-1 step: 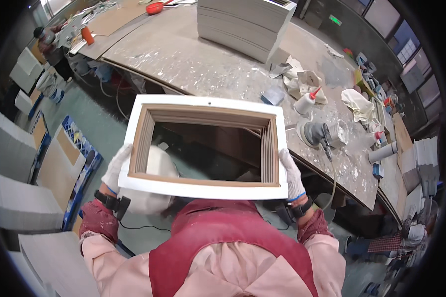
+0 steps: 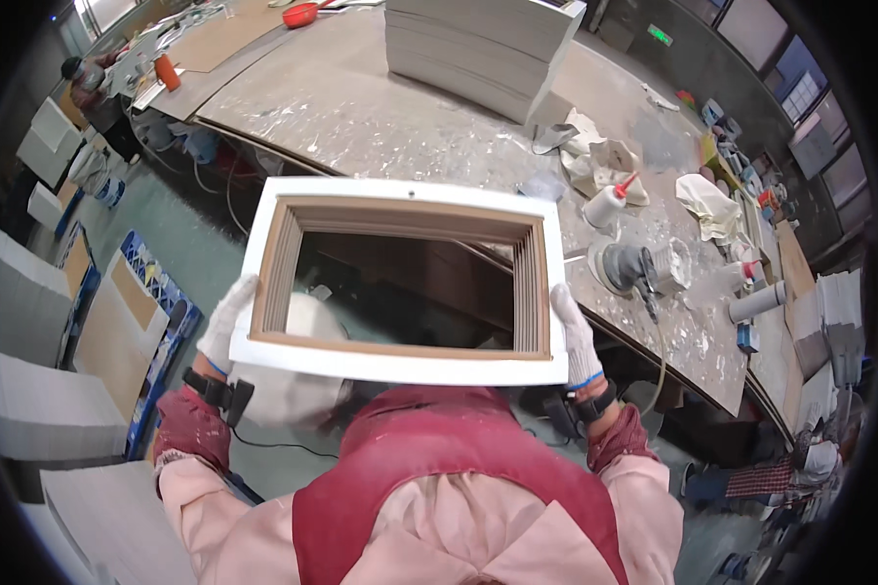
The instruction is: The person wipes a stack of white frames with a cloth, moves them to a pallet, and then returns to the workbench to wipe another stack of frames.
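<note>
I hold a rectangular white frame [image 2: 400,369] with a stepped brown wooden inner edge flat in front of my chest, above the floor beside the workbench. My left hand [image 2: 226,324], in a white glove, grips the frame's left side near its lower corner. The gloved right hand [image 2: 578,336] grips the right side. Through the frame's opening I see the bench's underside and a white round object below. A black band sits on each wrist.
A paint-spattered workbench [image 2: 380,117] carries a stack of grey boards [image 2: 478,44], a white glue bottle [image 2: 607,205], rags [image 2: 605,161], a round sander [image 2: 629,265] and a white cylinder [image 2: 756,302]. Grey panels [image 2: 29,390] and a blue rack [image 2: 156,312] stand at left. Another person [image 2: 88,83] works far left.
</note>
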Action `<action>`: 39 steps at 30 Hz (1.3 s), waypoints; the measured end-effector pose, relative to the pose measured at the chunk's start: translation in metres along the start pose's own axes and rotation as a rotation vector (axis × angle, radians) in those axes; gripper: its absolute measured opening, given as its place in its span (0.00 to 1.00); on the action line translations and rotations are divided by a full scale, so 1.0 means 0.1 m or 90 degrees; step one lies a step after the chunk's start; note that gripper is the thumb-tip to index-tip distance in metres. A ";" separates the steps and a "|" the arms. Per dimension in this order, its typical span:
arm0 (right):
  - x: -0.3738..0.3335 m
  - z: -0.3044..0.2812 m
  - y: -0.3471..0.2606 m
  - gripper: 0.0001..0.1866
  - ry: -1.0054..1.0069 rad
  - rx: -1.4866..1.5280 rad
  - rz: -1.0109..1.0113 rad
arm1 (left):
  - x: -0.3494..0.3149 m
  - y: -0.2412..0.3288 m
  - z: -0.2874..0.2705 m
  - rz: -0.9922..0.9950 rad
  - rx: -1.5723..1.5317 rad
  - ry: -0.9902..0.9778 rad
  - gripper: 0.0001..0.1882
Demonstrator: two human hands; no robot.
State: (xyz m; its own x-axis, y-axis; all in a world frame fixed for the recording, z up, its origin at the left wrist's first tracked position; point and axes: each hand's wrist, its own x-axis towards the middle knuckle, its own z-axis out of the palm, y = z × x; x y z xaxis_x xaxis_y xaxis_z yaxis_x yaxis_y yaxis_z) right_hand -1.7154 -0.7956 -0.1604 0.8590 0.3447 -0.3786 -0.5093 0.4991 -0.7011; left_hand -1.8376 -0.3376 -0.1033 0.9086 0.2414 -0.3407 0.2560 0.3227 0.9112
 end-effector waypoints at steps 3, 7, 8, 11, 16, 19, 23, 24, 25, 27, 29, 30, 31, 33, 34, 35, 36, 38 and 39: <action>0.77 0.22 -0.24 0.24 -0.016 -0.010 0.015 | 0.79 0.37 0.01 -0.045 -0.020 0.007 0.25; 1.57 0.53 -0.51 0.25 -0.024 -0.002 0.021 | 1.74 0.52 -0.08 -0.018 0.003 0.030 0.26; 1.67 0.57 -0.54 0.25 -0.012 0.002 0.027 | 1.90 0.57 -0.04 -0.021 0.005 0.033 0.26; 2.08 0.59 -0.62 0.25 0.012 0.032 0.052 | 2.38 0.84 0.00 -0.063 0.026 0.019 0.26; 2.50 0.68 -0.62 0.26 0.089 0.059 0.036 | 3.37 1.05 -0.08 -0.126 0.029 -0.076 0.27; 2.66 0.75 -0.56 0.27 0.143 0.066 0.000 | 3.99 1.22 -0.08 -0.158 0.060 -0.133 0.28; 2.84 0.64 -0.38 0.29 0.258 -0.036 -0.103 | 4.77 1.35 -0.14 -0.121 0.247 -0.193 0.27; 2.75 1.02 -0.55 0.29 0.257 -0.166 -0.130 | 4.86 1.39 -0.19 -0.062 0.366 -0.227 0.27; 2.73 1.27 -0.66 0.30 0.252 -0.292 -0.155 | 4.97 1.47 -0.22 -0.079 0.380 -0.249 0.27; 2.77 1.30 -0.64 0.30 0.286 -0.365 -0.162 | 5.15 1.66 -0.19 -0.161 0.465 -0.359 0.27; 2.76 1.22 -0.60 0.30 0.309 -0.387 -0.153 | 5.18 1.83 -0.09 -0.212 0.503 -0.368 0.26; 2.74 1.20 -0.58 0.34 0.306 -0.431 -0.155 | 5.15 1.84 0.00 -0.199 0.514 -0.349 0.25; 2.70 1.16 -0.50 0.34 0.318 -0.423 -0.152 | 5.13 1.82 0.06 -0.183 0.524 -0.329 0.25; 2.70 1.06 -0.36 0.39 0.300 -0.309 -0.218 | 5.17 1.62 0.06 -0.167 0.479 -0.331 0.25; 2.73 1.03 -0.34 0.39 0.303 -0.304 -0.220 | 5.18 1.55 0.05 -0.149 0.429 -0.323 0.25; 2.75 1.01 -0.32 0.41 0.300 -0.291 -0.248 | 5.18 1.53 0.07 -0.150 0.435 -0.329 0.25; 2.78 0.97 -0.29 0.42 0.297 -0.277 -0.276 | 5.17 1.53 0.10 -0.158 0.430 -0.329 0.24; 2.88 0.85 -0.18 0.43 0.255 -0.236 -0.315 | 5.17 1.54 0.13 -0.166 0.435 -0.333 0.24; 2.91 0.82 -0.12 0.43 0.209 -0.202 -0.352 | 5.18 1.55 0.13 -0.160 0.474 -0.342 0.24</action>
State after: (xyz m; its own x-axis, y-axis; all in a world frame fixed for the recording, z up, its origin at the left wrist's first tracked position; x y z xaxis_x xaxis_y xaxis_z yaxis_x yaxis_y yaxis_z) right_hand -1.4633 -0.6362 -0.2130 0.9838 -0.1735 -0.0445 0.0021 0.2596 -0.9657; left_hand -1.3228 -0.1743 -0.1354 0.7809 -0.2680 -0.5642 0.4414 -0.4024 0.8020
